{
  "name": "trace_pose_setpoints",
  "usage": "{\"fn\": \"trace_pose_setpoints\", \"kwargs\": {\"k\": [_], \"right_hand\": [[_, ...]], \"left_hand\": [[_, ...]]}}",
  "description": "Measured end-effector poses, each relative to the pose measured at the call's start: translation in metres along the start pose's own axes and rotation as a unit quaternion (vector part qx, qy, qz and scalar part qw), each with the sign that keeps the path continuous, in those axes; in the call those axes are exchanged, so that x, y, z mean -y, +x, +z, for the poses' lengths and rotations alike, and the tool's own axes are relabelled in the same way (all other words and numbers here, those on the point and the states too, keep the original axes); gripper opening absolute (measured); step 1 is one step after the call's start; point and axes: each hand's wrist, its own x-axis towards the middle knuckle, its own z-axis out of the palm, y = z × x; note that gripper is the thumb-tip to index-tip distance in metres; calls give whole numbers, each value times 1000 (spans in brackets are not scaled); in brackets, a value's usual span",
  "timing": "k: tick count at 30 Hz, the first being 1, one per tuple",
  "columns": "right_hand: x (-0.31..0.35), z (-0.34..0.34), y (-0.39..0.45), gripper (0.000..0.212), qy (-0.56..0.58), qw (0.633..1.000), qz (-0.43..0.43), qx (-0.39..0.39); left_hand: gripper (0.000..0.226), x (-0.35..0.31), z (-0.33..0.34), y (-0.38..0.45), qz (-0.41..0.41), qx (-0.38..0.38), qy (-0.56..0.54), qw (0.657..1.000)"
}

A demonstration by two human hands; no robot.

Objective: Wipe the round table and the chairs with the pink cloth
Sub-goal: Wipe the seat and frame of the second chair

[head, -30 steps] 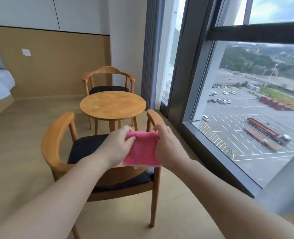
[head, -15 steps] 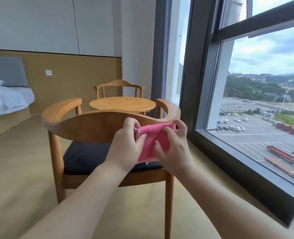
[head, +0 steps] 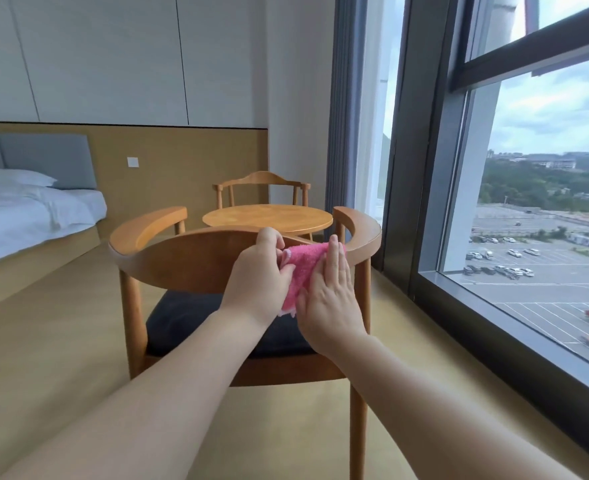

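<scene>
The pink cloth [head: 302,268] lies against the curved wooden backrest of the near chair [head: 182,261], at its right part. My left hand [head: 256,282] pinches the cloth's left edge near the top of the backrest. My right hand [head: 327,292] lies flat on the cloth with fingers extended, pressing it to the wood. The chair has a dark seat cushion [head: 179,317]. Behind it stands the round wooden table [head: 267,220], and beyond that a second wooden chair [head: 262,183] against the wall.
A tall window with a dark frame [head: 421,202] and sill runs along the right. A bed with white linen [head: 26,213] stands at the left. Light wooden floor [head: 44,341] lies between bed and chair.
The view dropped lower and closer to the near chair's back. Both hands brought the cloth from mid-air onto the backrest; my right hand went from gripping to lying flat on it.
</scene>
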Motion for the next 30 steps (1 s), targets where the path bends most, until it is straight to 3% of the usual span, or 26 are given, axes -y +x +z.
{"fn": "trace_pose_setpoints", "kwargs": {"k": [4, 7, 12, 20, 30], "right_hand": [[3, 17, 3, 77, 94, 995, 34, -28], [7, 26, 4, 77, 57, 996, 39, -63], [30, 24, 25, 73, -69, 983, -105, -134], [120, 30, 51, 75, -229, 925, -283, -114], [238, 98, 91, 61, -457, 848, -270, 3]], "left_hand": [[28, 7, -7, 2, 7, -21, -25, 999], [27, 26, -24, -6, 32, -50, -18, 998], [23, 78, -66, -25, -7, -104, 23, 994], [13, 176, -114, -96, -181, -169, 18, 969], [7, 247, -127, -166, -229, -33, 12, 973]]}}
